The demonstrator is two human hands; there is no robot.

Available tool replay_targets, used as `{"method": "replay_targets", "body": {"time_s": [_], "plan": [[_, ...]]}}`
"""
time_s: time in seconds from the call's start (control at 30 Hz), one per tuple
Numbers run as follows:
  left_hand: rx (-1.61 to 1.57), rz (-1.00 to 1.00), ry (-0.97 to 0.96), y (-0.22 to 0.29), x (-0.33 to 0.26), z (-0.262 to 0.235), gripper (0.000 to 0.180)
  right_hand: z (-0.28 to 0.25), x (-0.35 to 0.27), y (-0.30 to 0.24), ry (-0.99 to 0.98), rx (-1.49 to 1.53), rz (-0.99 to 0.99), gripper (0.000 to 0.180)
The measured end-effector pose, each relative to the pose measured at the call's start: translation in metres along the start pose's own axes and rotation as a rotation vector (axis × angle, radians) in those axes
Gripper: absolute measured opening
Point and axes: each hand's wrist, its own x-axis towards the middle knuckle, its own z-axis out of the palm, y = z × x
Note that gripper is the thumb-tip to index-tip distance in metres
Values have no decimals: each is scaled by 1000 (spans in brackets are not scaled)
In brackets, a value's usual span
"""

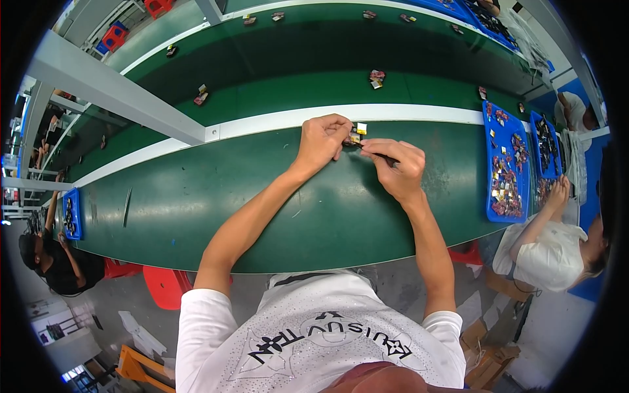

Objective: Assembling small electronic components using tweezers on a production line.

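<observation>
Close to the white rail at the bench's far edge, both my hands meet over a small dark part with a yellow-and-white tag [358, 133]. My left hand [321, 143] pinches this part between thumb and fingers, which hide some of it. From the right, my right hand [402, 165] is closed around a slim black tool [390, 160] whose tip reaches the part. The tool looks like tweezers or a thin pick; its exact kind cannot be made out. Beneath both hands lies the green bench top [262, 196].
Beyond the white rail [262, 121], a green belt carries scattered small parts [376, 78]. A blue tray [490, 164] full of small parts stands at the right, beside a person in white [550, 255]. At the far left are another blue tray [77, 213] and a person in black [62, 265]. A grey post [118, 85] rises at left.
</observation>
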Motion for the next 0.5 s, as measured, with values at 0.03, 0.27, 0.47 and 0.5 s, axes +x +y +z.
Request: {"method": "replay_targets", "body": {"time_s": [0.03,0.27,0.47,0.5], "plan": [[0,0,-1,1,0,0,18,0,0,0,6,-3,-16,15],[26,-10,-9,3,0,-2,18,-1,1,1,-34,-31,-83,17],[69,-16,-28,5,0,-4,18,0,0,-2,-78,-42,-97,18],[76,-17,-31,5,0,-4,18,0,0,-2,-77,-44,-96,18]]}}
